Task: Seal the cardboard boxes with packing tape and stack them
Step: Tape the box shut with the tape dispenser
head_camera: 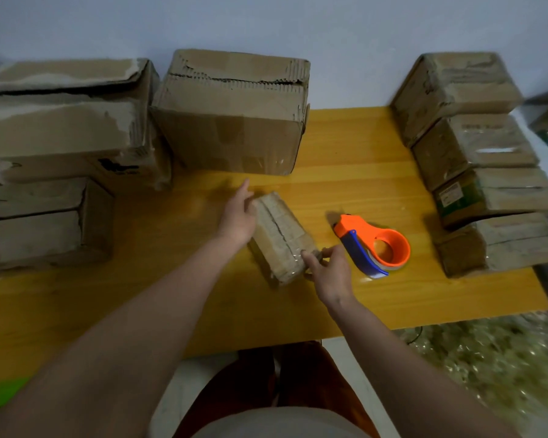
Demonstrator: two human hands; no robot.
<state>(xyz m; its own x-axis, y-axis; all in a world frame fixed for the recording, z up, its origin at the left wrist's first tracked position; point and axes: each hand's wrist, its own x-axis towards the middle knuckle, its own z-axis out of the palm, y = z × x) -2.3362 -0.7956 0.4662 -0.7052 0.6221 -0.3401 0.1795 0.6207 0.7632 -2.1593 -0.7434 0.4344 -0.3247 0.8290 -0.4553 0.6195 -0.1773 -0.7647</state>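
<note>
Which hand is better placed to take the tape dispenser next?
Right, probably. The right hand grips the near end of the small box, just beside the tape dispenser. The left hand rests on the box's far left side, across the box from it.

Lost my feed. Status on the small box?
Left hand touches small box, left side. Right hand pinches its near end. Tape dispenser lies apart, right. Nothing blocking.

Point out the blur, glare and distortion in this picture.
Head view: motion blur smears the box stack at right and the left hand; the tape dispenser and small box look fairly sharp; soft glare sheens the table; the wide lens bows its edges.
</note>
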